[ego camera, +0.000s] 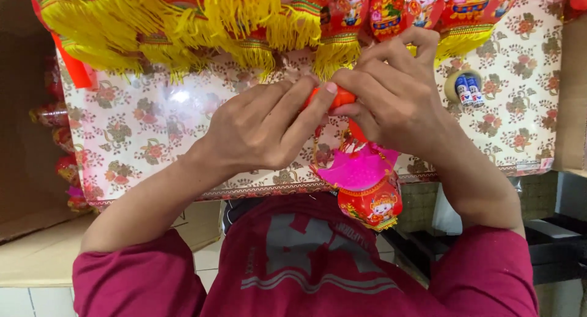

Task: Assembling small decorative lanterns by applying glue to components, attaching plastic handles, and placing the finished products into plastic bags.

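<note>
While both hands meet over the middle of the table, the left hand (pixel 263 130) pinches one end of a small orange-red piece (pixel 338 98) between thumb and forefinger, and the right hand (pixel 394 100) grips its other end, fingers curled tight; from that piece hangs a small red lantern ornament (pixel 371 204) topped with a pink paper fan-shape (pixel 358 169), dangling just off the near edge of the table. Handling note, as a judgement: the piece is small and the ornament swings free, so a firm fingertip pinch with steady, close-set hands and no tugging on the hanging part would serve best. Contents, left to right: far left, a brown cardboard box wall (pixel 24 170) with more red ornaments (pixel 61 164) beside it; floral-patterned table cover (pixel 140 133), cream with red flowers; along the far edge, a row of red lanterns with yellow tassel fringes (pixel 183 29); right of the hands, two small blue-and-white cylinders (pixel 469 89) standing in a round tan holder (pixel 453 81); far right, another cardboard edge (pixel 573 91).
</note>
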